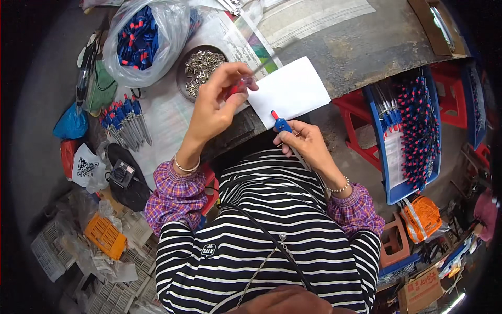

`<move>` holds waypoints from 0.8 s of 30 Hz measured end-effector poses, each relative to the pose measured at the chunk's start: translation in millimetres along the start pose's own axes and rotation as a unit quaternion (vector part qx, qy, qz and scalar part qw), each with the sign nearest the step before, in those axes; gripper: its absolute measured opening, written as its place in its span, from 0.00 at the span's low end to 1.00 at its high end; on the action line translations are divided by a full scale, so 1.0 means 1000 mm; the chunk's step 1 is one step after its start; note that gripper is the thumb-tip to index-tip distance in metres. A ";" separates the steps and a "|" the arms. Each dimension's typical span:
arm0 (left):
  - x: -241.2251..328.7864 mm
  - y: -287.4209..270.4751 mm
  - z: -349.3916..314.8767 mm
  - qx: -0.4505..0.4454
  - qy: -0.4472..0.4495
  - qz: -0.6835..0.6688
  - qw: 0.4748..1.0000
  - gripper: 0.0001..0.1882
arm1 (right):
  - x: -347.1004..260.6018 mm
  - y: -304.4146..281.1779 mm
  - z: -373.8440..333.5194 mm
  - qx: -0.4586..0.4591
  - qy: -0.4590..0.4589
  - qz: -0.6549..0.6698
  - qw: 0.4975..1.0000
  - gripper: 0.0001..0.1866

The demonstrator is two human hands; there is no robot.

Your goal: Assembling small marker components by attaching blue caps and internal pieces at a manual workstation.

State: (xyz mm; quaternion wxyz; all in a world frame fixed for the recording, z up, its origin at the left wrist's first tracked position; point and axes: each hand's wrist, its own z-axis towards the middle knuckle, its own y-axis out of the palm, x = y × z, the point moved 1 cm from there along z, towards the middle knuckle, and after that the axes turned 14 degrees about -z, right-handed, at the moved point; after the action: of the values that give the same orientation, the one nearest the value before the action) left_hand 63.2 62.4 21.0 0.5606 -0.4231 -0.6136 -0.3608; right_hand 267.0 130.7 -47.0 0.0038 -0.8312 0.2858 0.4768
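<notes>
My left hand [217, 107] is raised over the table's near edge, its fingers closed round the red see-through handle of a screwdriver [239, 88]. The thin shaft points up and to the right, smeared by motion. Lower and to the right, my right hand [306, 145] pinches a blue plastic handle with a red tip [282, 125]. A metal strip runs from this piece down under my fingers, and its far end is partly hidden. White paper sheets [295, 89] lie on the table just beyond it, and the screwdriver stays apart from the blue handle.
A round bowl [182, 78] of small metal parts stands beyond my left hand. Behind it is a clear plastic bag [112, 63] of blue-and-red pieces. Metal-bladed pieces [125, 123] lie left. A blue crate [389, 196] of similar pieces stands right, beside a red stool [361, 152].
</notes>
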 end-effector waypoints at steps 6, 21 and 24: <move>-0.009 0.006 -0.007 -0.055 0.009 -0.213 0.975 0.10 | -0.004 0.004 0.001 -0.004 0.027 0.033 0.999 0.11; 0.000 0.037 -0.041 -0.126 0.247 -0.038 0.960 0.11 | 0.007 0.009 0.003 0.012 0.005 0.065 0.998 0.10; -0.016 0.040 -0.036 -0.131 0.146 0.000 0.981 0.07 | 0.004 0.008 0.005 0.016 -0.007 0.058 0.998 0.10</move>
State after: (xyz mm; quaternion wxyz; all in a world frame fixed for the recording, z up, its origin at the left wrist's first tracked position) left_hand 114.5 43.2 8.1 0.5837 -0.4357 -0.4729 -0.4958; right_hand 261.0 123.2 -51.1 -0.0088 -0.8096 0.3411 0.4777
